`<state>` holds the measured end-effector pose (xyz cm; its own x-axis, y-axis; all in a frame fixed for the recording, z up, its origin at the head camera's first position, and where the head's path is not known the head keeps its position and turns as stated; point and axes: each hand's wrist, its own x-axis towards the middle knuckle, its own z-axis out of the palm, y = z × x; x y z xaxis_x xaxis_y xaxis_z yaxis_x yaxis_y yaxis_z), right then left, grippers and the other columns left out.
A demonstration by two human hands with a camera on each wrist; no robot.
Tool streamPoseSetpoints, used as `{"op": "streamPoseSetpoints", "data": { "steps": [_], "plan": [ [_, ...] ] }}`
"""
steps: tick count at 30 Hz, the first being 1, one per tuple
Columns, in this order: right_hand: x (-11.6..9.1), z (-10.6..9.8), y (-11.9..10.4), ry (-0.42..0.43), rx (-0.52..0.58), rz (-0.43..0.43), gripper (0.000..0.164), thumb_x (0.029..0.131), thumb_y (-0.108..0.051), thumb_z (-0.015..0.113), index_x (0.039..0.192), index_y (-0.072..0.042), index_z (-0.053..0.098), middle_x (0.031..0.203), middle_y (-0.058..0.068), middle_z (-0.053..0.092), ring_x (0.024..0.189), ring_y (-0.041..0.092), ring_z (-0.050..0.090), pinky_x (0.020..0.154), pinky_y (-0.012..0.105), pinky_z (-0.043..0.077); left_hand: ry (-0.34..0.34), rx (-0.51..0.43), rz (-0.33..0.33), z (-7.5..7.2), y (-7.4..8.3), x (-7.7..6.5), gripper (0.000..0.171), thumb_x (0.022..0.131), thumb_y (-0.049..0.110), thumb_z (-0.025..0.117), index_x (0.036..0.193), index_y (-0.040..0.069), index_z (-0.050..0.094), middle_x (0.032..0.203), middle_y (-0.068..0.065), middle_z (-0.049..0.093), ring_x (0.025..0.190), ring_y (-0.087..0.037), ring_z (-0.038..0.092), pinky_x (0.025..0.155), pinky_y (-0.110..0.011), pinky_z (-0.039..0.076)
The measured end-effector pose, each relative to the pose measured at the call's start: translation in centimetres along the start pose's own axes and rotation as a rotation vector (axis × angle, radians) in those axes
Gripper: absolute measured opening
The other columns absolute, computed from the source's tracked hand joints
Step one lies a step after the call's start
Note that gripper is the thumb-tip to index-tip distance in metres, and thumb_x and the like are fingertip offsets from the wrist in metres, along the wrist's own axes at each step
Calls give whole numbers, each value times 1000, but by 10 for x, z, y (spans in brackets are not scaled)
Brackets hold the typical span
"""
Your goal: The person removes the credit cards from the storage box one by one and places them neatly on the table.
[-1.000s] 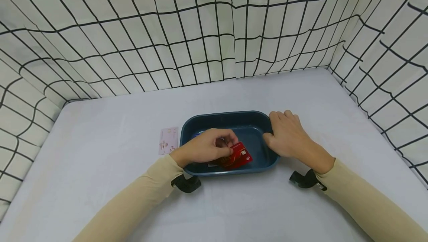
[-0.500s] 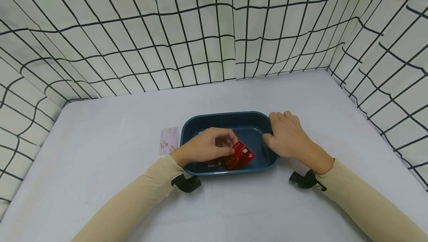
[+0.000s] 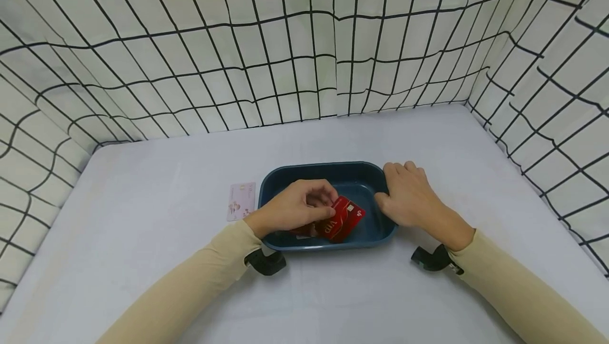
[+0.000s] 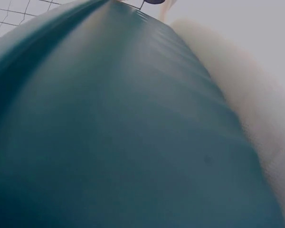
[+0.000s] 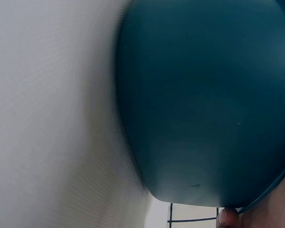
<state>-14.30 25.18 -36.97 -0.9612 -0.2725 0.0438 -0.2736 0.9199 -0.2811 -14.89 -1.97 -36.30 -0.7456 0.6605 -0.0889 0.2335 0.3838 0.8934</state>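
Observation:
Inside a dark teal tray (image 3: 366,183), my left hand (image 3: 297,206) pinches a red card (image 3: 343,221) between thumb and fingers. The card lies tilted, with a chip and gold lettering on its face. Part of another red card shows under the left hand, mostly hidden by it. My right hand (image 3: 411,196) grips the tray's right end, thumb inside the rim and fingers over the outside. In the left wrist view only the tray's outer wall (image 4: 133,118) fills the picture. A right fingertip (image 5: 228,216) touches the tray's edge in the right wrist view.
A pale pink card (image 3: 241,201) lies on the white tablecloth (image 3: 166,185) just left of the tray. Black wire grid panels (image 3: 295,64) over white sheeting stand along the back and both sides.
The red card in my left hand has slid slightly up and to the right, and more of its face shows. My right hand keeps its grip on the tray.

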Motion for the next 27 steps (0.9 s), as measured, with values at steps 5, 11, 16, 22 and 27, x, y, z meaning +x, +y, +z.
{"op": "streamPoseSetpoints", "data": {
  "steps": [5, 11, 16, 22, 27],
  "plan": [
    [-1, 1, 0, 1, 7, 1, 19, 88, -23, 54, 94, -4, 53, 81, 9, 54, 80, 28, 41, 69, 34, 26, 56, -55, -3, -2, 1, -2, 20, 96, 14, 70, 116, 13, 67, 110, -8, 72, 97, -17, 70, 89, -33, 62],
    [0, 1, -1, 1, 6, 6, 19, 88, -23, 54, 93, -5, 53, 81, 9, 54, 79, 27, 40, 69, 34, 26, 112, -99, -16, -6, 2, -5, 22, 96, 15, 71, 117, 15, 66, 109, -7, 71, 97, -18, 70, 87, -34, 63],
    [1, 1, -3, -2, -8, 6, 20, 88, -23, 54, 94, -4, 53, 81, 8, 53, 80, 27, 40, 69, 35, 26, 142, -135, -18, -8, 1, -8, 24, 96, 16, 71, 118, 12, 65, 110, -10, 71, 95, -18, 71, 84, -34, 64],
    [-1, 1, -4, 4, -10, 3, 18, 88, -23, 54, 91, -5, 52, 79, 8, 51, 78, 27, 39, 68, 35, 25, 176, -160, -25, -10, 2, -12, 25, 96, 17, 71, 119, 12, 64, 110, -10, 70, 95, -17, 72, 87, -34, 64],
    [-1, 1, -3, 5, -8, 10, 18, 88, -23, 54, 91, -5, 52, 79, 8, 51, 78, 27, 39, 69, 35, 25, 176, -156, -30, -11, 4, -14, 26, 95, 17, 72, 120, 11, 64, 109, -11, 69, 94, -17, 71, 86, -35, 64]
  ]
}}
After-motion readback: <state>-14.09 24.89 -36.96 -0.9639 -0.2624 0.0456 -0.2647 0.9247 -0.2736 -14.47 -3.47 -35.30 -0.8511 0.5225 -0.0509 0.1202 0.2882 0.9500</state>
